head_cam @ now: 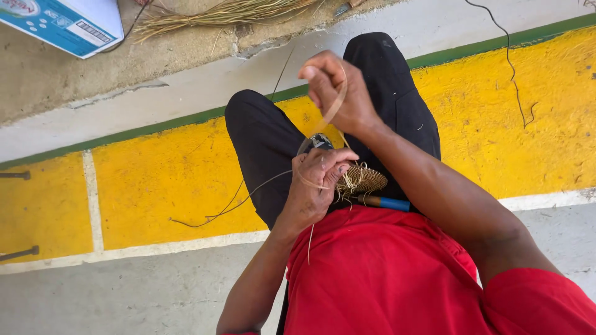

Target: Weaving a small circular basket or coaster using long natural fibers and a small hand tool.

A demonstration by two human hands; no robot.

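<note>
- While the right hand [338, 93] is raised above the lap, its fingers [318, 80] are pressed together, pinching a flat pale strip [335, 105] that curves down toward the left hand [316, 186].
- Left hand sits lower, over the knees; its fingers [332, 162] are curled shut on the strip's lower end and on the edge of a small woven disc [363, 178].
- Disc lies in the lap, just right of the left hand, with loose pale fibre ends sticking out at its near rim.
- Just below the disc, a tool with a blue handle [388, 203] rests against the red shirt [385, 273].
- A thin strand [236, 201] trails from the left hand down over the black trousers [267, 142] onto the yellow floor band [167, 180].
- Yellow band is edged by a green line [155, 127] above and white lines below.
- At the top left corner stands a box [68, 22], white and blue, with a small white label patch on its side; only its lower part shows.
- Beside it, along the top edge, lies a bundle of dry straw [223, 13].
- A dark wire [512, 68] snakes over the yellow band at the upper right.
</note>
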